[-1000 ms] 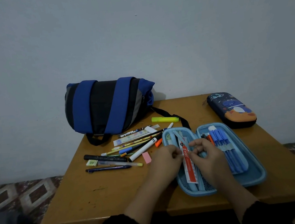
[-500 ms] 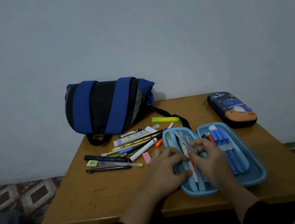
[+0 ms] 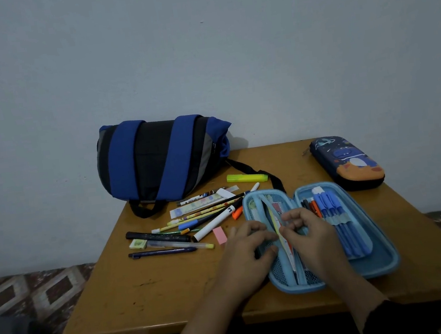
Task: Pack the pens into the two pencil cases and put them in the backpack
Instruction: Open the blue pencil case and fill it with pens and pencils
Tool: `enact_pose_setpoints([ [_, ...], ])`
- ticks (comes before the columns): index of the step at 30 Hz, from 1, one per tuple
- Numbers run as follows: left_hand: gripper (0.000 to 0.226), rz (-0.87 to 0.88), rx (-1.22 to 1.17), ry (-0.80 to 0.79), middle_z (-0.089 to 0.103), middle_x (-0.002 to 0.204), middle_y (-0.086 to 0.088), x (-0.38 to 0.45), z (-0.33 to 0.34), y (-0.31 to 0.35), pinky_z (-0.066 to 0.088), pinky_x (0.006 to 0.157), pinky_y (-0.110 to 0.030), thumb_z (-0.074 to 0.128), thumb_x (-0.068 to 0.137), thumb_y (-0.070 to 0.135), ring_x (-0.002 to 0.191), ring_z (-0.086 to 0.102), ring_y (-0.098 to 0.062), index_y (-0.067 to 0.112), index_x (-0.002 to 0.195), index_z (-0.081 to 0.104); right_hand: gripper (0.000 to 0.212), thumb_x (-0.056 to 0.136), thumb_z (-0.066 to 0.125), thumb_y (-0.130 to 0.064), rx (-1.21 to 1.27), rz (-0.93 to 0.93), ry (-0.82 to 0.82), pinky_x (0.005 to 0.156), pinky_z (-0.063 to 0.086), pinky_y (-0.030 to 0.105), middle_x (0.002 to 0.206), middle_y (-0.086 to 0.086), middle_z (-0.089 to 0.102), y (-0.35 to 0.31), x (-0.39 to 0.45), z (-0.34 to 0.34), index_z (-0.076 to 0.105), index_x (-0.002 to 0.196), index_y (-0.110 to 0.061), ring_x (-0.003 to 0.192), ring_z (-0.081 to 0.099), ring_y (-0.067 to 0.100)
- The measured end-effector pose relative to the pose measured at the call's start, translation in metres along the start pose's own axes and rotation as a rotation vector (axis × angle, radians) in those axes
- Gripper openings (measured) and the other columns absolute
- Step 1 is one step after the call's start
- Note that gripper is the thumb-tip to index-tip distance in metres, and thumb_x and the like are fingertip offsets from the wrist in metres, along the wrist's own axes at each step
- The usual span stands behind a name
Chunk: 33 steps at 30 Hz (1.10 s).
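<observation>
wall (image 3: 200, 45): plain pale grey-blue, filling the upper view | table (image 3: 151, 290): brown wood, standing against the wall | floor (image 3: 29, 287): showing brown and grey diamond-patterned tiles on both sides | light: dim, falling evenly

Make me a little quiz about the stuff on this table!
1. True or false: the dark blue pencil case with the orange end is zipped shut.
2. Which half of the open light blue pencil case holds the row of blue pens: left or right?
3. What lies nearest the blue and black backpack? A) yellow highlighter B) pink eraser C) dark blue pen

Key: 1 true; 2 right; 3 A.
</observation>
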<state>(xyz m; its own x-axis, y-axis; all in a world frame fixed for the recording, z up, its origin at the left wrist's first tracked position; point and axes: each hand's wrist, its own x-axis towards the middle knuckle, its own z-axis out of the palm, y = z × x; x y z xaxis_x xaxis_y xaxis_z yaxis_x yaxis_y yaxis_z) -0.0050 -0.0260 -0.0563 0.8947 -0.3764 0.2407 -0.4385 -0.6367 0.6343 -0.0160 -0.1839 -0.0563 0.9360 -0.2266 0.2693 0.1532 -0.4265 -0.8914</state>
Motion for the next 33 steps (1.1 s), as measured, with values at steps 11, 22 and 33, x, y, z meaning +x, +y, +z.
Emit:
enact_pose_setpoints([
  [11, 0.017, -0.074, -0.276, 0.099, 0.059, 0.104, 0.024, 0.003, 0.001, -0.008, 0.037, 0.094, -0.026, 0.063, 0.089, 0.020, 0.107, 0.044, 0.004, 0.035, 0.095, 0.069, 0.009, 0.086, 0.067, -0.014, -0.031, 0.001, -0.001, 0.068, 0.044, 0.016, 0.079, -0.007, 0.061, -0.001, 0.000, 0.000, 0.064, 0.091, -0.022, 0.080, 0.059, 0.004],
  [22, 0.027, -0.145, -0.378, 0.141, 0.059, 0.115, 0.023, 0.003, 0.002, -0.010, 0.041, 0.086, -0.002, 0.060, 0.091, 0.009, 0.107, 0.049, 0.013, 0.025, 0.110, 0.070, 0.008, 0.088, 0.064, -0.015, -0.048, 0.014, -0.008, 0.065, 0.048, 0.021, 0.078, -0.003, 0.060, 0.000, 0.000, 0.000, 0.064, 0.091, -0.023, 0.078, 0.059, 0.011],
  [33, 0.026, -0.179, -0.433, 0.236, 0.065, 0.108, 0.012, 0.003, 0.003, -0.011, 0.048, 0.079, -0.009, 0.055, 0.093, 0.006, 0.102, 0.058, 0.002, 0.026, 0.098, 0.070, 0.008, 0.087, 0.066, -0.014, -0.070, -0.010, -0.019, 0.065, 0.047, 0.020, 0.076, -0.002, 0.058, 0.001, 0.000, -0.002, 0.065, 0.092, -0.020, 0.076, 0.059, 0.013],
])
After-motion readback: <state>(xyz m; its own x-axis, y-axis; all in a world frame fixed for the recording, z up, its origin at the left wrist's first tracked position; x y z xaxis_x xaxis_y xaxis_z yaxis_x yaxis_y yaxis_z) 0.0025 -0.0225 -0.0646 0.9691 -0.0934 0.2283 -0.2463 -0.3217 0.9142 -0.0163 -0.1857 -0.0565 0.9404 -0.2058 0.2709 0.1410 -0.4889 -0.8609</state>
